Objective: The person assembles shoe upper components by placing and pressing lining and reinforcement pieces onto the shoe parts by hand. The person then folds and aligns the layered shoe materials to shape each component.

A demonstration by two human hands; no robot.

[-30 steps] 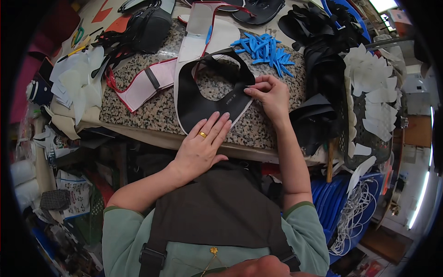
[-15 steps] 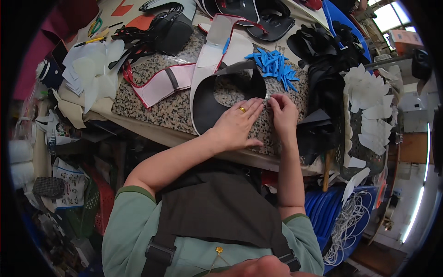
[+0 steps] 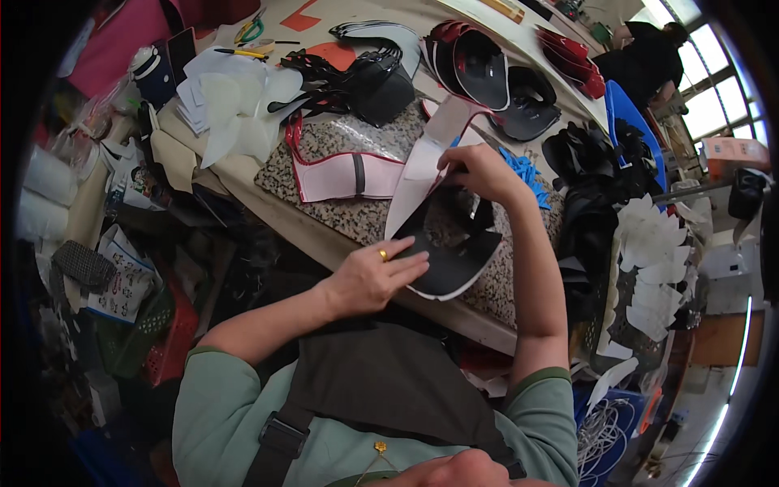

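Observation:
A curved black shoe-upper piece (image 3: 454,272) with a pale edge lies at the near side of the speckled stone slab. My left hand (image 3: 369,276) rests at its left edge with fingers stretched out, fingertips on the black surface. Above the piece, my right hand (image 3: 485,172) has bent fingers, with thumb and forefinger pinched at a white-lined, red-edged upper piece (image 3: 426,158). Whether this one is joined to the black piece I cannot tell. Left of them lies another white-lined upper with red trim and a dark strip (image 3: 337,176). Small blue strips (image 3: 526,177) lie partly hidden behind my right wrist.
The stone slab (image 3: 324,219) sits on the worktable. Stacked black uppers (image 3: 377,89), red and black uppers (image 3: 471,65) and white sheets (image 3: 235,101) stand along the back. At right are black pieces (image 3: 580,154) and a crate of white cutouts (image 3: 653,280). A person (image 3: 645,61) is far right.
My view has shifted. The black piece has turned, its broad curve now nearer me. My right hand has moved from its right end to the white-lined piece; my left hand has slid to the left edge.

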